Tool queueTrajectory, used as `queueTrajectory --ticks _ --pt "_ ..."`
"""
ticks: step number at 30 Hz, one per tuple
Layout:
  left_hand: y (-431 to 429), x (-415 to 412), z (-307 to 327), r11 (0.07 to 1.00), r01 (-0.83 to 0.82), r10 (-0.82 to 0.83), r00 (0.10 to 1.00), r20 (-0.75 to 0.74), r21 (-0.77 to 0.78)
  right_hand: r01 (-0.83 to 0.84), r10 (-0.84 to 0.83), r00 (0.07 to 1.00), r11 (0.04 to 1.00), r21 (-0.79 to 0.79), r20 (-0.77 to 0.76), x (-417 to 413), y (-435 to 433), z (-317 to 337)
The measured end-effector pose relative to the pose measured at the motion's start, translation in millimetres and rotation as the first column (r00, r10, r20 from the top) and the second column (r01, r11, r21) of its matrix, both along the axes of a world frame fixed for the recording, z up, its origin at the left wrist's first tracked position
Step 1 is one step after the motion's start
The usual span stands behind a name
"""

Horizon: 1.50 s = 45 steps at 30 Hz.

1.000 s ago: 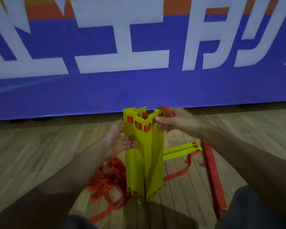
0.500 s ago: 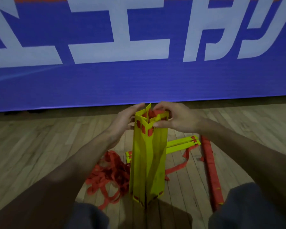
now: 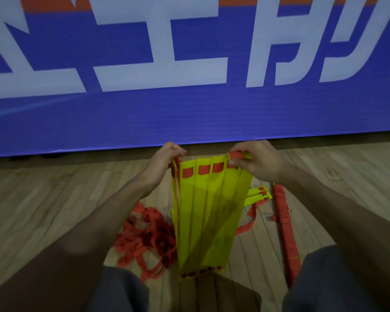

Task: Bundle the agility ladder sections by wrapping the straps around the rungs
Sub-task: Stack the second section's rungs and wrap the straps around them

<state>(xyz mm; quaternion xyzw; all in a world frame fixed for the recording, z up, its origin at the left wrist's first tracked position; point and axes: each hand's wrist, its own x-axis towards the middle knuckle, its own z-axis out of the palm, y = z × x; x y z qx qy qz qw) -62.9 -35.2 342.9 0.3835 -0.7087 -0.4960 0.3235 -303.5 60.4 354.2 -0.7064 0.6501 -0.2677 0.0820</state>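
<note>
Red strap point(image 3: 144, 235) lies in a loose heap on the wooden floor point(image 3: 43, 210), below and left of the left-hand fingers point(image 3: 178, 152). The left hand point(image 3: 164, 158) is raised, its fingers curled together and pinched on the top of the leftmost rung. That rung is edge-on to the camera, and I cannot tell if strap is caught in the pinch too.

Between the two sets of fingers the yellow rungs point(image 3: 209, 210) stand upright on the floor. They are fanned side by side, wider at the top than at the base. Red strap shows through a row of slots just below finger level, with a second row at the bottom ends.

The right hand point(image 3: 259, 163) is at the top right corner of the fan. Its fingers point(image 3: 239, 163) are clamped on a strap loop point(image 3: 235, 154) against the rightmost rung, thumb on the near face.

Below and right of those fingers, two more rungs point(image 3: 257, 195) lie flat on the floor behind the fan, and a strap tail runs from them. Further right a long red bundle point(image 3: 284, 221) lies apart from the rungs. A blue banner point(image 3: 189, 118) with large white characters stands beyond both hands. Grey-clad knees point(image 3: 122, 289) are nearest the camera.
</note>
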Motion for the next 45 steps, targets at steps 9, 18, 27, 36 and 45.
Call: queueTrajectory --ticks 9,18,27,36,45 --pt "1 29 -3 0.959 0.166 -0.127 0.976 0.177 -0.228 0.332 -0.331 0.942 0.943 -0.026 0.051 -4 -2 -10" --pt "19 19 1 0.886 -0.158 0.275 0.936 0.22 -0.436 0.34 -0.338 0.94 0.939 -0.056 0.039 23 -4 6" --pt "21 12 -4 0.989 -0.098 0.11 0.989 0.1 -0.114 0.029 -0.03 0.999 0.999 0.017 0.041 43 6 10" --pt "24 3 -4 0.995 -0.089 0.084 0.992 0.097 0.054 -0.004 0.004 1.0 1.0 0.003 -0.007 44 5 10" --pt "28 9 -11 0.957 0.132 -0.053 0.955 0.291 -0.258 0.049 -0.048 0.998 0.998 -0.03 0.029 45 4 7"
